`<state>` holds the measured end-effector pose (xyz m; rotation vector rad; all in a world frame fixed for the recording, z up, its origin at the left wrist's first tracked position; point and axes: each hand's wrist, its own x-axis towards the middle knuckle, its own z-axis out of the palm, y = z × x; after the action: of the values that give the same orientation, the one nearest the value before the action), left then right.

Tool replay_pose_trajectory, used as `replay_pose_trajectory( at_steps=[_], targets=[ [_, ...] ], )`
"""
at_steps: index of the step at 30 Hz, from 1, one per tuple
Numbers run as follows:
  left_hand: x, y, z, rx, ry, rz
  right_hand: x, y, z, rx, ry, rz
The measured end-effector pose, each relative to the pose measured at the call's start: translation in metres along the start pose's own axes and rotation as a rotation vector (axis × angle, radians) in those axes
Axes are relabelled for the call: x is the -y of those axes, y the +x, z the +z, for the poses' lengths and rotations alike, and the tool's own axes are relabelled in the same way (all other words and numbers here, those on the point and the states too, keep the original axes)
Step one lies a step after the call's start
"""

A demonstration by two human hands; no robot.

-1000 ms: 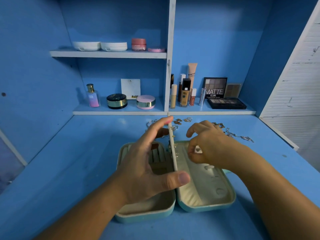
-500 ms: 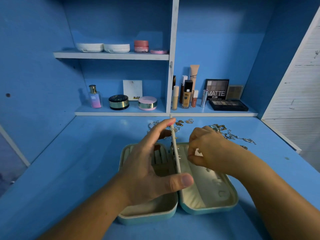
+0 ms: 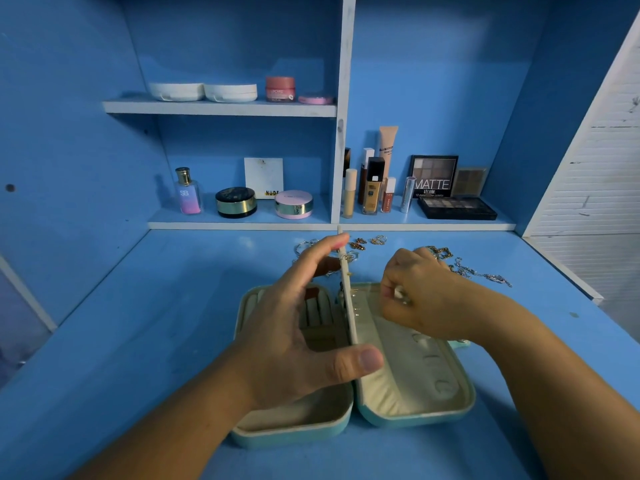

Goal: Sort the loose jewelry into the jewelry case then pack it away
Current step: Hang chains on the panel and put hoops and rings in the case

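Divider (image 3: 349,306) upright between fingers (image 3: 322,251) of left hand (image 3: 287,327)

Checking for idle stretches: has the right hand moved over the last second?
No. Against the jewelry case, the right hand stays over the far end of its right half, pinching a small pale piece beside the insert the left hand holds.

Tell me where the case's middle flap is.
Centre of head view: flap stands on edge between halves of the open case, held by the left hand.
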<state>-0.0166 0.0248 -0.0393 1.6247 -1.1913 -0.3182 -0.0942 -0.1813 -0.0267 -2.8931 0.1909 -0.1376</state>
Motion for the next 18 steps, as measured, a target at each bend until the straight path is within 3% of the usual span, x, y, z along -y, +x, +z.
replay_pose_trajectory(
  at_steps=[18],
  targets=[
    [0.000, 0.001, 0.000, -0.009, -0.003, 0.008, -0.017, -0.006, -0.020, 0.025, -0.001, 0.037]
  ],
)
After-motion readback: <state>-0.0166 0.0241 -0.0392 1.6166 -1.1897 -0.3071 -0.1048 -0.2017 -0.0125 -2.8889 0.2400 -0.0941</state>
